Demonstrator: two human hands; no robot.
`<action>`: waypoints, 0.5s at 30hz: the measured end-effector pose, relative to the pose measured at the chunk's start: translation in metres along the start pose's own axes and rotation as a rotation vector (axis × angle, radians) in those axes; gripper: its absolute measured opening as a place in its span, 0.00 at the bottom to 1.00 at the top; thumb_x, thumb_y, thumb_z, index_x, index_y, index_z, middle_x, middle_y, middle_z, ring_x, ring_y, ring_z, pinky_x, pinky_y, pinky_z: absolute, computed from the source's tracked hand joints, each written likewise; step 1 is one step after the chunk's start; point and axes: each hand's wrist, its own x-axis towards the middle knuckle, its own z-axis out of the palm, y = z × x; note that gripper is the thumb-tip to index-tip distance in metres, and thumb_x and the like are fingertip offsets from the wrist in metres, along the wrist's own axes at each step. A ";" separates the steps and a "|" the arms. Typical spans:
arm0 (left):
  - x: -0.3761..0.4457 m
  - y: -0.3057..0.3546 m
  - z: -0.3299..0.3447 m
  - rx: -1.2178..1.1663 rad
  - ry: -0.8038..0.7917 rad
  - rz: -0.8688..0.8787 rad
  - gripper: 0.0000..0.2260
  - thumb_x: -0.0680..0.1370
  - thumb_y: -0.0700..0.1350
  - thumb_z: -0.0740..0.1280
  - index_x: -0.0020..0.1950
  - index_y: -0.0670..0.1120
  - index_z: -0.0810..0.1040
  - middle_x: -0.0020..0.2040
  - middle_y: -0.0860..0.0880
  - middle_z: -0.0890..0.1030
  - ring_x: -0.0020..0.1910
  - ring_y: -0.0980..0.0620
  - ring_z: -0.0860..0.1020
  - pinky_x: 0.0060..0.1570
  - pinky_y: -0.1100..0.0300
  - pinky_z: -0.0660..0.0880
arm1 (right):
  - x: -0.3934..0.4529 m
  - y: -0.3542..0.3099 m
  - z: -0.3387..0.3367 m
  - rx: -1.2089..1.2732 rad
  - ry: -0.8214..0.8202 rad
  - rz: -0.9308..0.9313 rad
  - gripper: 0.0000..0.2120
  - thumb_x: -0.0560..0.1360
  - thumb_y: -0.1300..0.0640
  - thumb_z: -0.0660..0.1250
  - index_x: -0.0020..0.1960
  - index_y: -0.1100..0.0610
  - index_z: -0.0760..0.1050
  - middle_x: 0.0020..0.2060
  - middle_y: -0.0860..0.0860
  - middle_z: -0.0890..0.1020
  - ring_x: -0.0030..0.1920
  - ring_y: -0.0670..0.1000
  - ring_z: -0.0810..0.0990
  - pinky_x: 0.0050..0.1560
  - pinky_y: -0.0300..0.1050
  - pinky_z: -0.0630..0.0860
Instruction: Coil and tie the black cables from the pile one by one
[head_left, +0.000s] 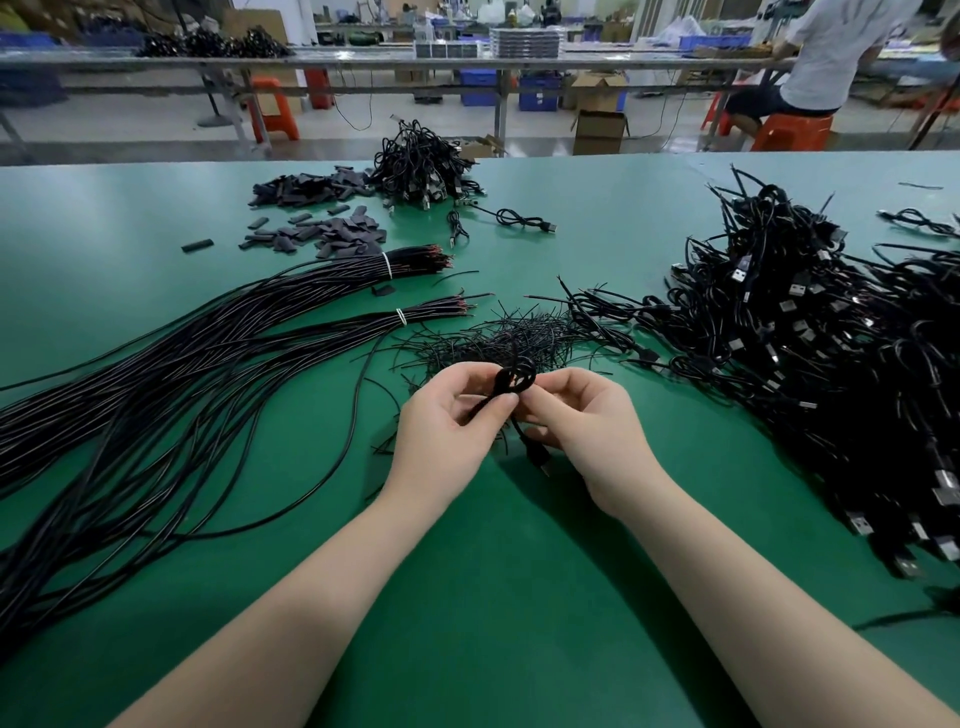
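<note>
Both my left hand (451, 415) and right hand (576, 415) pinch one thin black coiled cable (515, 379) just above the green table mat (493, 597). It's light and floppy but probably springy, so I'd hold the loops' crossing, not the dangling plug.

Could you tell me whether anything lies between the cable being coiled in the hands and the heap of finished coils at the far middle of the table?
The coiled cable sits pinched between left hand and right hand. Toward the finished heap lie only the flat scatter of thin ties and bare green mat; nothing tall blocks a carry over them.
</note>
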 end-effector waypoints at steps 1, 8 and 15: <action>0.000 0.001 0.000 0.037 0.020 0.026 0.13 0.74 0.40 0.72 0.46 0.61 0.80 0.45 0.61 0.84 0.46 0.58 0.82 0.49 0.64 0.76 | 0.000 0.000 0.001 0.010 0.001 -0.022 0.06 0.74 0.57 0.73 0.39 0.53 0.79 0.34 0.51 0.83 0.37 0.49 0.81 0.39 0.50 0.78; 0.000 0.002 0.003 -0.017 0.056 0.017 0.15 0.74 0.35 0.72 0.45 0.58 0.79 0.42 0.62 0.84 0.42 0.64 0.82 0.44 0.72 0.75 | -0.002 -0.004 0.002 -0.025 -0.020 -0.120 0.04 0.76 0.64 0.68 0.43 0.60 0.77 0.32 0.47 0.83 0.35 0.42 0.82 0.35 0.35 0.76; -0.004 0.006 0.003 0.062 0.070 0.059 0.16 0.74 0.38 0.73 0.48 0.61 0.79 0.47 0.63 0.83 0.46 0.62 0.83 0.46 0.73 0.74 | -0.001 -0.005 0.001 -0.110 0.005 -0.133 0.04 0.76 0.60 0.69 0.43 0.57 0.77 0.33 0.50 0.85 0.38 0.44 0.84 0.34 0.38 0.77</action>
